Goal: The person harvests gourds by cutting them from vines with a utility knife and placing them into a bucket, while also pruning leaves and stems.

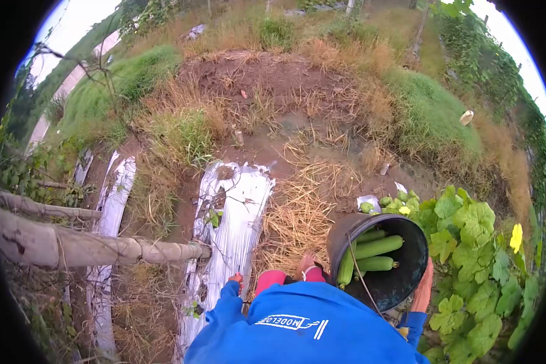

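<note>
My right hand (423,288) grips the side of a black bucket (415,255), which is tilted with its mouth facing up toward me. Inside lie several long green gourds (379,246), smooth and pale-streaked. A thin wire-like handle (361,276) crosses the bucket's near side. Down by my left side, my left hand (235,279) is closed, small in view and partly covered by the blue sleeve. Something thin and dark seems to be in it, too small to name. White plastic mulch (239,200) lies just beyond that hand.
Large-leaved vines with yellow flowers (476,242) grow close on the right. Thick bamboo poles (103,246) reach in from the left. Dry straw (294,227) covers the ground ahead, around my bare foot (305,265). Farther off are bare soil (249,79) and grass clumps (428,112).
</note>
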A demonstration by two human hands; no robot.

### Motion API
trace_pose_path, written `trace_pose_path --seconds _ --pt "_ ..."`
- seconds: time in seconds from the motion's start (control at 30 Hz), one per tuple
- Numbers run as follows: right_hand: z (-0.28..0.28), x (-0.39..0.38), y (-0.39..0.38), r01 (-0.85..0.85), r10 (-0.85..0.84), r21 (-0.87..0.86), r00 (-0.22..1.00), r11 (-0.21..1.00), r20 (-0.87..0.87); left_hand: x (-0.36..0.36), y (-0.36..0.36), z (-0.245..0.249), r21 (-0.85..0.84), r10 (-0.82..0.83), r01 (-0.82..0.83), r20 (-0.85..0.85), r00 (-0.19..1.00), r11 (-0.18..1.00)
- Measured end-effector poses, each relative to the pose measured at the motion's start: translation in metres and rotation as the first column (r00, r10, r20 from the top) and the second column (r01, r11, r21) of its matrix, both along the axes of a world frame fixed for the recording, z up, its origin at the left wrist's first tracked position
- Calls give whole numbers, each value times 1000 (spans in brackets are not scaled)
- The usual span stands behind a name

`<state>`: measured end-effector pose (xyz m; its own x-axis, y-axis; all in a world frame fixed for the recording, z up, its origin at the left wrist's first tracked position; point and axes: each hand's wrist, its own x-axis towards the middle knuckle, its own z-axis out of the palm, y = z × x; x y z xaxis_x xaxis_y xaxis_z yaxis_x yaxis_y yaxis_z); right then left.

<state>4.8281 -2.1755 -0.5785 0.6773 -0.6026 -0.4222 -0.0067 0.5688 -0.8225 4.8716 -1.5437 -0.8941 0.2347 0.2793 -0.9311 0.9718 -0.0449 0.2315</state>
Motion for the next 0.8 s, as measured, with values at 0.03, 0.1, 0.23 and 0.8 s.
trace_pose_path --seconds 0.03,0.1,0.23,0.8 --pt "-6 22 -13 -25 26 -13 999 1000 20 -1 -6 7 24 -2 4 -67 998 1000" --pt "-5 65 -31 -123 123 60 992 991 2 8 -20 14 -31 35 -37 -77 996 999" --pt "-10 142 -57 -215 220 121 975 969 -28 60 -49 24 -145 203 -204 -27 979 968" --pt "-14 394 -69 -33 36 27 992 999 -120 507 -69 -34 -219 -74 72 -1 997 973"
